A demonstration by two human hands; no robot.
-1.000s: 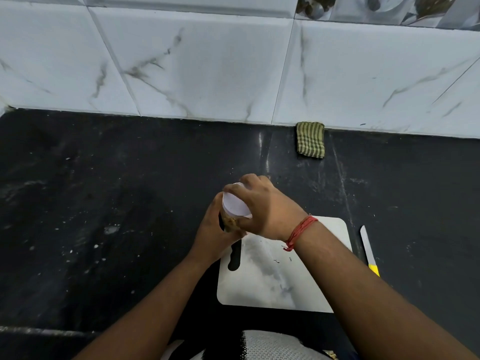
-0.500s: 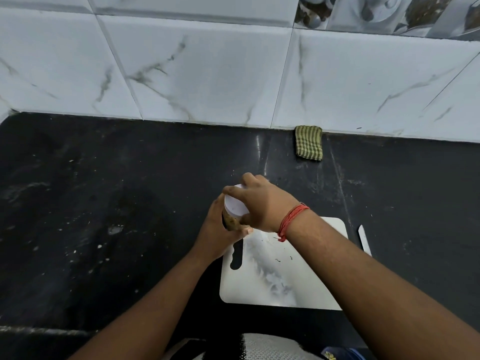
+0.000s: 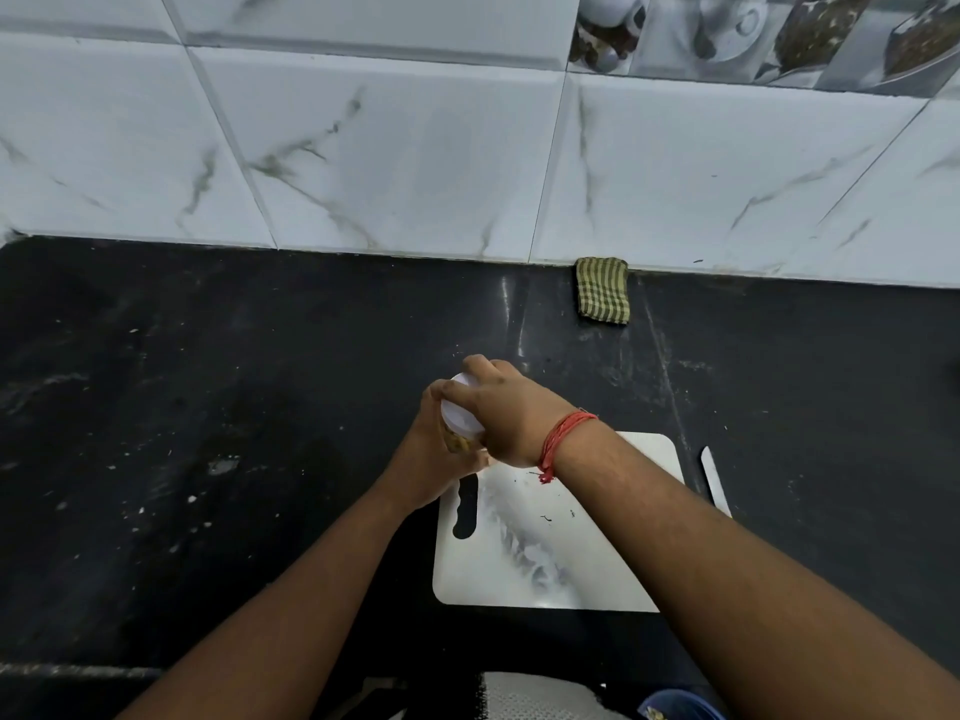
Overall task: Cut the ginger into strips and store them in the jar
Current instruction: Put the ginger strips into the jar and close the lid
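Gripping the jar (image 3: 460,443) from the side, the left hand (image 3: 427,459) curls its fingers around it above the black worktop (image 3: 208,433), while the right hand (image 3: 506,407) clasps the white lid (image 3: 460,419) from above. Yellowish ginger shows inside. Nearby lie a white cutting board (image 3: 550,543) and knife (image 3: 716,480).

- white lid (image 3: 460,420)
- white cutting board (image 3: 597,558)
- black speckled counter (image 3: 208,407)
- green striped cloth (image 3: 602,296)
- red wrist thread (image 3: 563,441)
- white grey-veined tiles (image 3: 389,158)
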